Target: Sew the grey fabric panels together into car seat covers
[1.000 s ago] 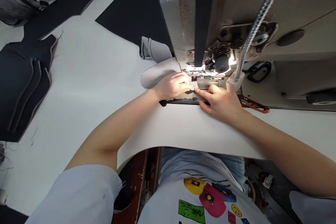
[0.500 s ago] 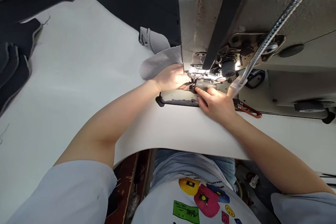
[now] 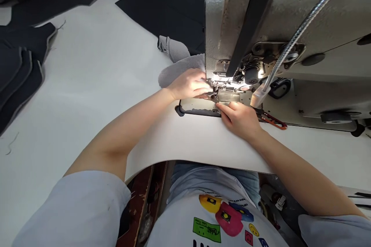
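Beneath the needle area of a sewing machine, my left hand is closed, its fingers pinched at the edge of a grey fabric piece. Its fingertips are beside the presser foot, and the cloth inside the grip is mostly hidden. The fabric trails off behind the hand to a folded end. My right hand rests on the machine bed just right of the needle area, index finger stretched toward it, holding nothing that I can see.
Dark fabric panels lie behind the grey piece and stacked at the left. Orange-handled thread snips sit by my right wrist. A flexible lamp neck hangs down in front of the machine head. The white table curves at my waist.
The view has shifted, so the machine sits farther right. The light cloth that showed between my fingertips is now out of sight. My right index finger has drawn slightly back from the needle area.
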`<state>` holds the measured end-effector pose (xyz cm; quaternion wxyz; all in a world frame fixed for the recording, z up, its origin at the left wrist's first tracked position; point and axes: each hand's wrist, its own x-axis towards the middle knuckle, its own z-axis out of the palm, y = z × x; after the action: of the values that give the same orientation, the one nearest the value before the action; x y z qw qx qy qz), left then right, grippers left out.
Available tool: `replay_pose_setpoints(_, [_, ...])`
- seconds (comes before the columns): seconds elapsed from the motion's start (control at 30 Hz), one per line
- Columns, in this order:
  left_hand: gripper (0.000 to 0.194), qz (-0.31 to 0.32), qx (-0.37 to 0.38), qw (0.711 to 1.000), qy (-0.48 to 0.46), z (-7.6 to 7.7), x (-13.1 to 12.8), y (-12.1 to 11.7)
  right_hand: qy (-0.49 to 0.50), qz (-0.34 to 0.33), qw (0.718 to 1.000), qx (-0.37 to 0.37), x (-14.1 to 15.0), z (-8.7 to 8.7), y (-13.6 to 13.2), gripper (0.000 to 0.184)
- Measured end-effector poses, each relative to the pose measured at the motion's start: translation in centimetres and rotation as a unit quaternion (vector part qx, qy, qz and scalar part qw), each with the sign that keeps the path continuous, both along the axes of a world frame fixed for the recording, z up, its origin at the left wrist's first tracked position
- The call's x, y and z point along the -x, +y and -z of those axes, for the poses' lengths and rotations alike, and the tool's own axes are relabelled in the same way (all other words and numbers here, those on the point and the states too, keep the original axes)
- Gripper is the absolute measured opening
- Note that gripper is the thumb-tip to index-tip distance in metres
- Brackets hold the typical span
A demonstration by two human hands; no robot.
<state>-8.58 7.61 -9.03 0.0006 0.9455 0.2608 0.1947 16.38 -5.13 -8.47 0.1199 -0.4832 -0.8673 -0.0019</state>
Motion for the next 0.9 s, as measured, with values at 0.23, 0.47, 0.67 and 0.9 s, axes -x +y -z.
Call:
replay_pose_setpoints(0.23, [0.052, -0.251, 0.018, 0.965, 0.078, -3.0, 1.3, 3.1, 0.048, -0.064, 0.995, -0.054, -0.5, 0.0, -1.1, 0.034])
replay_pose_setpoints(0.47, [0.052, -0.422, 0.122, 0.89, 0.122, -4.4, 1.8, -0.2, 0.135, -0.101, 0.978, -0.124, -1.2, 1.9, -0.1, 0.043])
replay_pose_setpoints(0.67, [0.048, -0.39, 0.26, 0.87, 0.156, -6.1, 1.4, -12.4, 0.137, -0.252, 0.946, -0.151, 4.0, -1.0, -2.5, 0.063])
replay_pose_setpoints(0.9, [0.046, -0.253, 0.209, 0.93, 0.164, -5.7, 8.3, -20.0, 0.118, -0.392, 0.912, -0.025, 2.9, -1.9, -2.6, 0.029])
